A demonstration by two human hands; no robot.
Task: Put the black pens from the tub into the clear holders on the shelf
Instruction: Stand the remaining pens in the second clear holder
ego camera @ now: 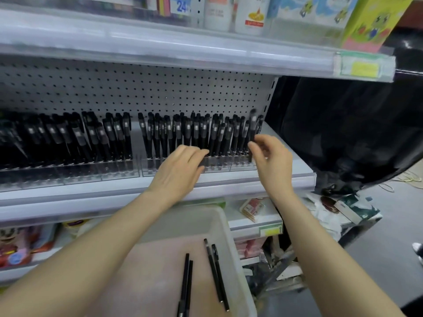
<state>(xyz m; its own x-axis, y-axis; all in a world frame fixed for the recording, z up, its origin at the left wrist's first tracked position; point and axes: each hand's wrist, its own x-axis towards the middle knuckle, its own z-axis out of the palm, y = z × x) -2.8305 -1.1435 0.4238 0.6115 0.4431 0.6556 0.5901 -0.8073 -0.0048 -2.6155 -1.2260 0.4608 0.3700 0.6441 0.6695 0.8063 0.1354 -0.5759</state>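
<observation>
Rows of black pens (183, 133) stand upright in clear holders (219, 164) on the middle shelf (286, 170). My right hand (272, 156) pinches one black pen (252, 131) upright at the right end of the row, its lower end in the holder. Fingers straight, my left hand (180, 168) rests against the holder's front just left of it. Below, the white tub (225, 227) holds several loose black pens (216, 271) on its bottom.
A second clear holder (68, 172) full of black pens stands further left. The shelf above (206, 51) overhangs the pens and carries boxes. A black bag (348, 133) hangs right of the shelf end. Packaged goods fill the lower shelf (254, 223).
</observation>
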